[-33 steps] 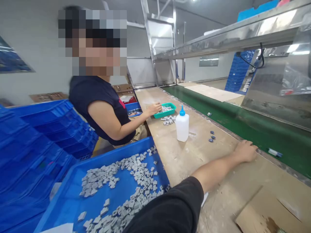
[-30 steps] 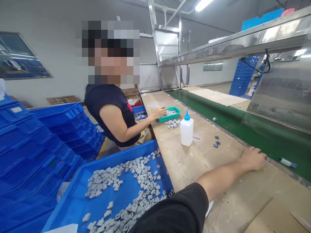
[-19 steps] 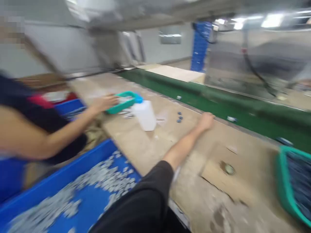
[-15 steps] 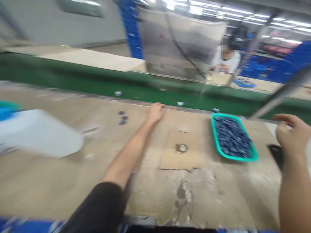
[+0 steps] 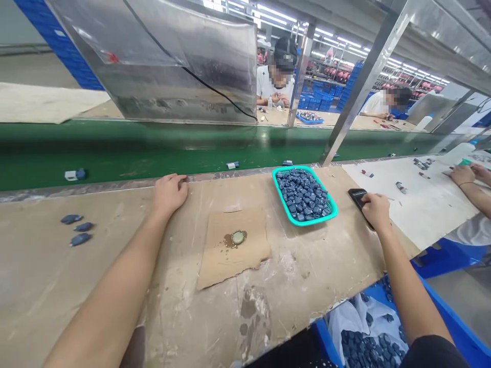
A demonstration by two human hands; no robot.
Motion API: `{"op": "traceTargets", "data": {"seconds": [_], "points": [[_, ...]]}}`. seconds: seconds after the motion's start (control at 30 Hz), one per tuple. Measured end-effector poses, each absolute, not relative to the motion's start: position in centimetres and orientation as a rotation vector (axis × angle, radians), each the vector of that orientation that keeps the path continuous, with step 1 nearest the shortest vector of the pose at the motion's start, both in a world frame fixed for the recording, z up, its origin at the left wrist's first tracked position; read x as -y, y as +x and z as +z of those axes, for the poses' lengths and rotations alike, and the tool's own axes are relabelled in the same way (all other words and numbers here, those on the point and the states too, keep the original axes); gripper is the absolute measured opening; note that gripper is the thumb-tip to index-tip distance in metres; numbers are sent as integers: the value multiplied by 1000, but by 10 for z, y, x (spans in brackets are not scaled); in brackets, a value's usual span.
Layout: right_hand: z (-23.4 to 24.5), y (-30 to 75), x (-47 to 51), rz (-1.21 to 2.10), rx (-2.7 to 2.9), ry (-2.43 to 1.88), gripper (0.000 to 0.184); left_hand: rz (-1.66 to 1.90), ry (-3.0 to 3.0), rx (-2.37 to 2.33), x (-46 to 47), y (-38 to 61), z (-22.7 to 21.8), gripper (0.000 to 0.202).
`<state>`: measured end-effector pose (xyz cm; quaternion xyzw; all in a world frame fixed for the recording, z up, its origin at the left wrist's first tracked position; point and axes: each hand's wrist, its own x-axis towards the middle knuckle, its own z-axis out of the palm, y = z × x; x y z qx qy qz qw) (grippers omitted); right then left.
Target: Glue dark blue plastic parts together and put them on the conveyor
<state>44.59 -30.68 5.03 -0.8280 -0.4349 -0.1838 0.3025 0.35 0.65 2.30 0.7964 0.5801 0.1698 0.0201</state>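
A flat black device [image 5: 356, 194] lies on the bench [image 5: 307, 271], just to the right of a teal tray [image 5: 316, 219] and near the bench's far edge. The right hand [image 5: 376, 210] sits on the near end of the device with its fingers curled down over it. Whether that grip is clamped on the device or only resting on it cannot be told.

The tray is heaped with small dark blue parts [image 5: 304, 194].

The left hand [image 5: 169, 191] lies palm down on the bench, well to the left of the tray. Its grip is apart and holds nothing, and the fingertips reach the metal strip at the bench's far edge.

Between the two forearms lies a scrap of cardboard [image 5: 230, 258], and on it stands a small round cap [image 5: 238, 237] in a brown stain. Three loose dark parts [image 5: 84, 226] lie in a short row far to the left.

A green conveyor belt [image 5: 153, 153] runs beyond the bench and carries a few small pieces. A slanted steel post [image 5: 364, 87] rises from behind the tray.

To the right a white sheet [image 5: 422, 209] covers the bench, and a co-worker's hand [image 5: 462, 175] rests on its far side. Below the right forearm a blue bin [image 5: 460, 327] holds more dark parts and a white bag.
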Motion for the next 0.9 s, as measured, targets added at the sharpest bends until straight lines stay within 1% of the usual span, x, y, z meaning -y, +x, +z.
{"op": "traceTargets", "data": {"seconds": [0.13, 0.27, 0.33, 0.4, 0.53, 0.9], "points": [[77, 395, 261, -412, 1248, -2011, 26, 511, 2485, -1800, -8, 3, 22, 47], [94, 337, 203, -233, 1598, -1708, 24, 501, 2519, -1778, -7, 2, 22, 47], [92, 320, 180, -213, 1705, -1648, 29, 502, 2534, -1764, -6, 1, 21, 47], [84, 313, 165, -205, 1762, -1672, 30, 507, 2543, -1757, -7, 1, 21, 47], [66, 318, 156, -124, 1899, -1710, 21, 506, 2533, -1768, -8, 0, 20, 47], [61, 325, 157, -114, 1956, -1749, 26, 499, 2502, -1782, -5, 1, 22, 42]]}}
